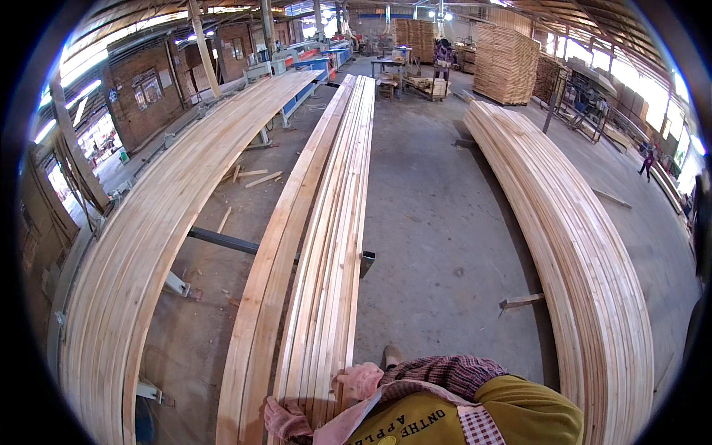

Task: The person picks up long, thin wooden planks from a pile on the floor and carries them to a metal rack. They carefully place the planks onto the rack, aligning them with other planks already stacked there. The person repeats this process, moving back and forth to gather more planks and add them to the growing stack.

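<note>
A bundle of long, narrow, pale wooden boards (326,297) runs away from me, set on edge side by side. My left hand (288,421), in a pink glove, is closed over the bundle's left side near its close end. Gloved in pink too, my right hand (361,380) grips the right edge of the same bundle, a little farther forward. Directly left of the bundle lie long flat planks (259,304), and neither hand touches them. Part of each hand's fingers is hidden against the wood.
A dark metal support bar (230,241) passes beneath the boards, its end (367,263) jutting out on the right. Left stands a long bed of joined planks (148,245); right, a tall board stack (571,245) on wooden bearers (522,301). Offcuts (263,179) litter the floor.
</note>
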### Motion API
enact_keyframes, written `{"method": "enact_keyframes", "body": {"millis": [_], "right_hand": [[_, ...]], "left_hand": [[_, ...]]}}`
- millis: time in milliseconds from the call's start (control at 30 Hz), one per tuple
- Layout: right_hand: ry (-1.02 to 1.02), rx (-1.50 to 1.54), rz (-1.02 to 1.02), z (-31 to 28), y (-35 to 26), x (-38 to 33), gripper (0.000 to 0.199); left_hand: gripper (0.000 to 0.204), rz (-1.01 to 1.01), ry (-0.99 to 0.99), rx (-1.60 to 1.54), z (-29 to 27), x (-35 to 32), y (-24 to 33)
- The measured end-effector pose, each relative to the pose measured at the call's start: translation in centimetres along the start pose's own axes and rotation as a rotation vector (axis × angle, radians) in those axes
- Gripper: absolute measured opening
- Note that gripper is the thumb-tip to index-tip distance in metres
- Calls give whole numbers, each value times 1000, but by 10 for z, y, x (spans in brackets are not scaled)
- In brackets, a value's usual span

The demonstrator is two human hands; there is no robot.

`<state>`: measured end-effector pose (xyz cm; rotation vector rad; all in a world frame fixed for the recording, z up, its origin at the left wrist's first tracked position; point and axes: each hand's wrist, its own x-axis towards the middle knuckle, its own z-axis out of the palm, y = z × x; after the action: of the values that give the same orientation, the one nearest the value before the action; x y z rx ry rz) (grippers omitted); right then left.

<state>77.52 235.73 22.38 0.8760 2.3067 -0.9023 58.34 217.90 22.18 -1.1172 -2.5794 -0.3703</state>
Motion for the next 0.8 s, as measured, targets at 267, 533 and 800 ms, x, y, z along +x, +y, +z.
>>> {"method": "enact_keyframes", "body": {"millis": [267, 533, 800], "right_hand": [[27, 92, 191, 51, 28, 62, 53], [-28, -124, -40, -27, -13, -30, 42], [48, -164, -91, -25, -11, -28, 49]], "left_hand": [[57, -144, -206, -17, -17, 5, 19], [56, -168, -230, -11, -25, 5, 16], [62, -133, -324, 49, -15, 7, 5]]}}
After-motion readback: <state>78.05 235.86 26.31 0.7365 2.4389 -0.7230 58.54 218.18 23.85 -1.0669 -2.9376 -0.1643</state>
